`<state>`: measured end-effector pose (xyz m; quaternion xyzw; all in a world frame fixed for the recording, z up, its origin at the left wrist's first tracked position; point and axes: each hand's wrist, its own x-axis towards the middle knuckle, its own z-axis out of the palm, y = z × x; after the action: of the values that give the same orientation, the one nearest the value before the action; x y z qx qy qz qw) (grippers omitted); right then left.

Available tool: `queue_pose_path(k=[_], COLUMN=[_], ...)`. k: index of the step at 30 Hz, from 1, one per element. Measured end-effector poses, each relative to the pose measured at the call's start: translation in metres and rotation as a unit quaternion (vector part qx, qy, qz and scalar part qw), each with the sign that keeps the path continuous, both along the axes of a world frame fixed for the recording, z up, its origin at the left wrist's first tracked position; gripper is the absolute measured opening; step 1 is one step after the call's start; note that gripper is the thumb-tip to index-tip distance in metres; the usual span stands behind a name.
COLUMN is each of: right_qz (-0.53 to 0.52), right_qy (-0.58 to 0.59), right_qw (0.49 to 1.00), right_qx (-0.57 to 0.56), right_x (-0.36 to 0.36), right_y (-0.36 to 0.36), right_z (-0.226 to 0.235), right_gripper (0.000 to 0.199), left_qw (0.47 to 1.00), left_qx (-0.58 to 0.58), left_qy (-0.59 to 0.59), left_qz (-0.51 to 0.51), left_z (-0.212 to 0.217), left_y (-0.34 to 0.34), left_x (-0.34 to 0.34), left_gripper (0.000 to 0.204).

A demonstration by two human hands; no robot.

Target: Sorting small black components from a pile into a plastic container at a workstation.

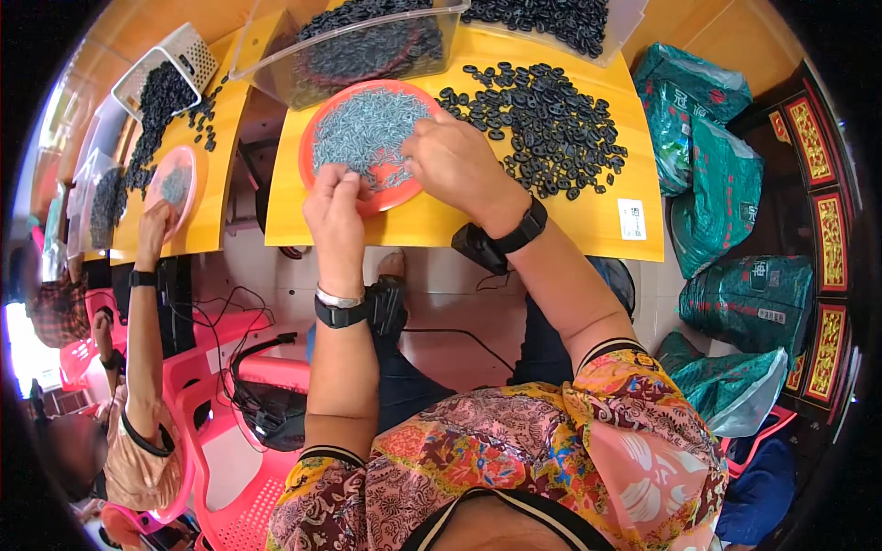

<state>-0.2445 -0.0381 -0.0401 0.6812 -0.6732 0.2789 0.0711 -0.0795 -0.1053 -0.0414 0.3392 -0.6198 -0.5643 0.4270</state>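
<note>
A round red basin [310,184] on the yellow table [570,225] holds a heap of small, thin grey pieces [367,124], possibly screws. My left hand [336,207] is over the basin's near rim, its thumb and fingers pinched together; what they hold is too small to make out. At the basin's right side, my right hand [452,163] has its fingers curled down toward the grey pieces, with the fingertips partly hidden. Many small black oval pieces with holes [560,129] lie loose on the table to the right of my right hand.
Behind the basin stands a clear plastic bin [266,69] of black pieces, beside another clear container [625,32]. Green woven sacks [721,179] line the right. On the left, a co-worker's hand [158,220] is at a pink basin [188,197], near a tipped white basket [193,50].
</note>
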Motion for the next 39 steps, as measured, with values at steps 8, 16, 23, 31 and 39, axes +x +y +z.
queue_pose_path(k=[8,16,23,31,39], right_qz=[0.012,-0.03,0.015,0.081,0.113], right_qy=[-0.015,0.018,-0.105,-0.515,-0.61], right_qw=[0.997,0.999,0.992,0.853,0.78], right_qx=[0.079,-0.007,-0.065,0.03,0.087], right_x=[-0.001,-0.002,-0.002,-0.003,-0.004], right_y=[0.013,0.004,0.0,-0.002,0.005], right_z=[0.01,-0.005,0.002,0.01,0.024], right_gripper=[0.009,0.008,0.006,0.011,0.016], left_qw=[0.974,0.994,0.994,0.985,0.985], left_qx=[-0.124,-0.05,0.05,0.095,0.097], left_qy=[-0.187,-0.074,0.076,0.132,0.124], left_qz=[-0.046,-0.063,-0.069,-0.06,-0.069], left_z=[0.016,0.016,0.012,0.01,0.009], left_y=[0.018,0.027,0.023,0.019,0.019], left_x=[-0.001,-0.01,-0.009,-0.006,-0.006], left_gripper=[0.013,0.013,0.01,0.011,0.011])
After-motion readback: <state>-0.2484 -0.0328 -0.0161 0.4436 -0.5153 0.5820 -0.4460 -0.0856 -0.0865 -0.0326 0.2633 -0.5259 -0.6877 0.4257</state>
